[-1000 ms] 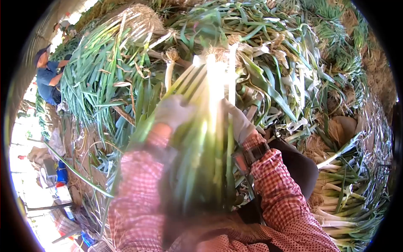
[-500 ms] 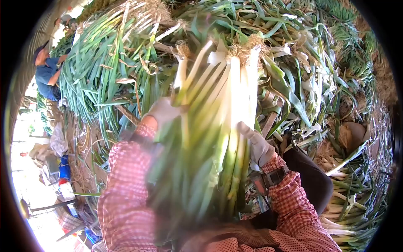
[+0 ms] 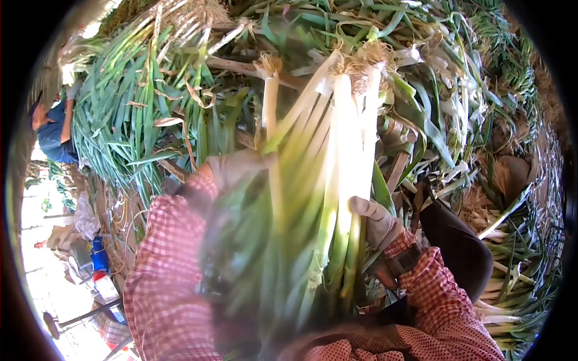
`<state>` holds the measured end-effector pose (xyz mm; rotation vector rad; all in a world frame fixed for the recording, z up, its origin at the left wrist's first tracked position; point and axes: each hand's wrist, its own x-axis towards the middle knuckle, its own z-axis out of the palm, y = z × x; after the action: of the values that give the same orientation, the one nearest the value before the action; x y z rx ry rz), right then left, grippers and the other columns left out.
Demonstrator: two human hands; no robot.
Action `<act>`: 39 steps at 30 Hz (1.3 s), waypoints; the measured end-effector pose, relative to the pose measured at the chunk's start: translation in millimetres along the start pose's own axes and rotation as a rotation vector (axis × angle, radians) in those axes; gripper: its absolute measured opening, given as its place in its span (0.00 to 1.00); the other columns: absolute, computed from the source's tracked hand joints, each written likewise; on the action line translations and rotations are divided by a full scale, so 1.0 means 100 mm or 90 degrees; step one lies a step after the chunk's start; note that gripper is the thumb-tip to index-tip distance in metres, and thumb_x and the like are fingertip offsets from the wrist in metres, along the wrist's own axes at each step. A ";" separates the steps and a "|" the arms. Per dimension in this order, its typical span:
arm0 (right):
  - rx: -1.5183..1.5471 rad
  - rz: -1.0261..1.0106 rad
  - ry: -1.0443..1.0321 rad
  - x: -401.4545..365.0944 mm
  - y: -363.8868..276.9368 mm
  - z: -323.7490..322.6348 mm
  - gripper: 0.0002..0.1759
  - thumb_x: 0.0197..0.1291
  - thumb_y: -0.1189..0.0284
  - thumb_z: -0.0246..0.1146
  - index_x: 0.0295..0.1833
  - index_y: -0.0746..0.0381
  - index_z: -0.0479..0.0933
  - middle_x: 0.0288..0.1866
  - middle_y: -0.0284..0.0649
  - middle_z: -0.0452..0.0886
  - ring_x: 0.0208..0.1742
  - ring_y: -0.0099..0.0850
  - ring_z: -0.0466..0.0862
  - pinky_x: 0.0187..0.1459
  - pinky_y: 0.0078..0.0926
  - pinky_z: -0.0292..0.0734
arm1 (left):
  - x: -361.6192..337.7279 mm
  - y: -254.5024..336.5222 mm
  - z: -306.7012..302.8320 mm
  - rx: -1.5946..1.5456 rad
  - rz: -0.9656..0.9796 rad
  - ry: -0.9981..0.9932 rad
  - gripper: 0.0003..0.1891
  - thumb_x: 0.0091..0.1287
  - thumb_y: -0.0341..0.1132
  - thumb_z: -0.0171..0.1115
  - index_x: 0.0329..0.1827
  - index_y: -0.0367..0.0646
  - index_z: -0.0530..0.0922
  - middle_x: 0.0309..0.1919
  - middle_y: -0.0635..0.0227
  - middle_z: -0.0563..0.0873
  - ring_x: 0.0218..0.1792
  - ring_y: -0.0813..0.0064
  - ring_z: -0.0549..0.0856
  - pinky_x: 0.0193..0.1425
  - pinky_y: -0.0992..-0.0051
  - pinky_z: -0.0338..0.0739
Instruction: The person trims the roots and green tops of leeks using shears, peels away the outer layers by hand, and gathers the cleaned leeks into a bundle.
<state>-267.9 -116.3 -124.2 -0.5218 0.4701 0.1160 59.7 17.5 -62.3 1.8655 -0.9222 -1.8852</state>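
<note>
Near the centre, roots uppermost, held a bundle of spring onions [image 3: 337, 180]: clasped along its left flank with the gloved left hand [image 3: 238, 168], gripped lower on its right with the gloved right hand [image 3: 376, 219]. Backed, far and left, by a heap of greens [image 3: 150, 102]. Judged loosely gathered (outer stalks blurred, no tie seen): might easily have slid free and splayed. Found no brand, label or legible writing.

A farm sorting spot outdoors: heaped long green-leaved onions with white stalks [image 3: 150, 114] cover the straw-strewn dirt ground [image 3: 542, 150], and a worker in blue [image 3: 51, 135] crouches nearby.
</note>
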 end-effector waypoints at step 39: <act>0.001 -0.119 -0.658 -1.38 1.48 1.59 0.30 0.70 0.58 0.64 0.70 0.64 0.74 0.71 0.45 0.77 0.72 0.36 0.75 0.73 0.35 0.67 | -2.87 1.89 2.63 0.455 -0.389 0.238 0.58 0.56 0.65 0.72 0.82 0.38 0.57 0.72 0.59 0.75 0.70 0.65 0.76 0.75 0.65 0.69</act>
<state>-359.1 93.0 -6.2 -0.4358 -0.5866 0.1865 -210.9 119.1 260.4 3.0855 -1.0552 -1.4617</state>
